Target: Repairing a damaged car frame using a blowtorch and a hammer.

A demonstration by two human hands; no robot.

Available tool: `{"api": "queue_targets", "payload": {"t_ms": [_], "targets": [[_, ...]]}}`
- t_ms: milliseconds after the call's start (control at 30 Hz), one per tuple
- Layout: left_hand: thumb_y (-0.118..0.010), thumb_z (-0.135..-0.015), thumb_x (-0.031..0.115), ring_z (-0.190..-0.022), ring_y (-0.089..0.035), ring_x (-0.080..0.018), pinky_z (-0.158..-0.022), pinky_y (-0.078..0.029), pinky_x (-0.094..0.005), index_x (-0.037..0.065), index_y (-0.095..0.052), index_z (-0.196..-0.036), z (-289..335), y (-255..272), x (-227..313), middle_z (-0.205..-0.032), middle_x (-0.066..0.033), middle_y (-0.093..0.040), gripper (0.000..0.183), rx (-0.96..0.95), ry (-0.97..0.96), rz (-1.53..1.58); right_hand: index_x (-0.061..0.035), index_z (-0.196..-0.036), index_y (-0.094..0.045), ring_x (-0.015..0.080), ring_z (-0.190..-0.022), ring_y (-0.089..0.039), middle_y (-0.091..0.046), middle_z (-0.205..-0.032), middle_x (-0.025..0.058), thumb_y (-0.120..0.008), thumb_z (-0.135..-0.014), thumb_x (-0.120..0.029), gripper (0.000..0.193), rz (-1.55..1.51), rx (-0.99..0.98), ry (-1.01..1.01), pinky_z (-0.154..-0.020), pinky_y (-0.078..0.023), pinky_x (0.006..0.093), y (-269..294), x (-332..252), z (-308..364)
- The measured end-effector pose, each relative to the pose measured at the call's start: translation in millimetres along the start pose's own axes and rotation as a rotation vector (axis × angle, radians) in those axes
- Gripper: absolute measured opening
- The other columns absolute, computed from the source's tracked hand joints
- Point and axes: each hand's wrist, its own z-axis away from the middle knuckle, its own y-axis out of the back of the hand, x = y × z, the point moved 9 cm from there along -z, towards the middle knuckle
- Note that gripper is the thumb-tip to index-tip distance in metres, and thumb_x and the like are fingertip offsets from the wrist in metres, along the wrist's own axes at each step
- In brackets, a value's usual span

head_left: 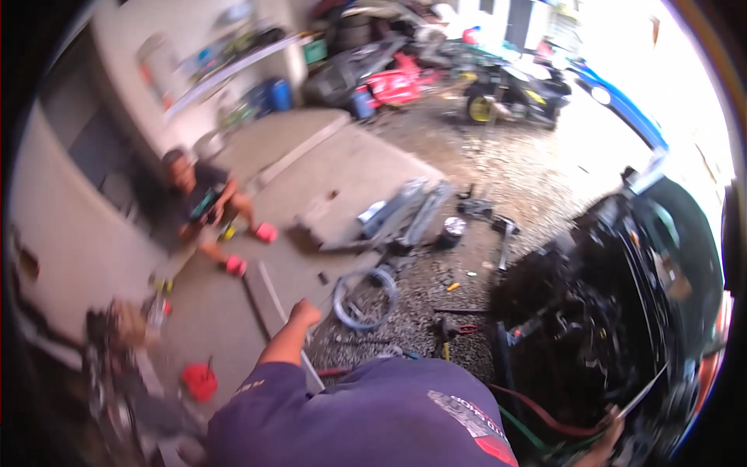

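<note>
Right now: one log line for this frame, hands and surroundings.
left hand: fisted, empty, over concrete edge | right hand: low by dark motorcycle, grip unclear | nearby: coiled hose, seated person

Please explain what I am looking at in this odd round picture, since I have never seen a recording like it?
It is one view from a wide fisheye camera worn on a person's head, looking down, so straight edges bend near the rim. The dark blue shirt at the bottom is the wearer's own. Their left hand reaches out, closed, above the grey concrete and gravel ground; whether it holds anything is unclear. Their right hand, at the lower right, grips a thin metal rod beside a stripped black motorcycle. Nearby lie a coiled pale hose ring, grey metal panels and a small red container. Another person sits by the wall.
</note>
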Motion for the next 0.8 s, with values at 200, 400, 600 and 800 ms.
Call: {"api": "queue_targets", "payload": {"t_ms": [200,400,600,800], "targets": [[-0.067,-0.089,0.018,-0.134,-0.066,-0.0416,-0.112,-0.054,-0.0468,-0.001,-0.072,-0.132,51.4,-2.7,-30.2,-0.141,-0.0275,-0.068,0.047,-0.092,0.1,0.066,-0.0044,-0.135,-0.065,0.0209,-0.09,-0.073,-0.078,-0.124,0.018,-0.077,-0.1,-0.018,0.04,-0.156,-0.169,-0.631,-0.071,-0.059,0.0322,-150.1,121.6,127.3],[-0.067,-0.089,0.016,-0.134,-0.066,-0.0419,-0.111,-0.055,-0.0472,-0.001,-0.073,-0.13,45.1,10.6,-21.1,-0.142,-0.0282,-0.068,0.045,-0.142,0.114,0.022,-0.0078,-0.128,-0.069,0.0149,-0.085,-0.07,-0.075,-0.105,0.0041,-0.064,-0.109,-0.044,0.041,-0.035,-0.496,-0.666,-0.075,-0.058,0.034,-228.7,242.0,178.3],[-0.065,-0.088,0.016,-0.131,-0.067,-0.0445,-0.111,-0.054,-0.0502,-0.002,-0.068,-0.133,32.7,20.4,21.2,-0.137,-0.0296,-0.069,0.048,-0.042,0.042,0.106,-0.0042,-0.127,-0.07,0.018,-0.086,-0.071,-0.077,-0.107,0.0088,-0.071,-0.103,-0.038,0.041,0.646,-0.606,-0.46,-0.075,-0.056,0.0354,-221.9,331.4,180.2],[-0.071,-0.085,0.02,-0.13,-0.065,-0.0465,-0.112,-0.053,-0.0504,-0.002,-0.065,-0.136,-11.7,-30.1,25.5,-0.136,-0.0325,-0.068,0.055,-0.063,-0.098,0.095,-0.0016,-0.119,-0.069,0.0151,-0.081,-0.068,-0.074,-0.095,0.007,-0.079,-0.094,-0.02,0.032,0.395,-0.553,-0.548,-0.074,-0.055,0.0329,-294.1,166.1,194.4]]}}
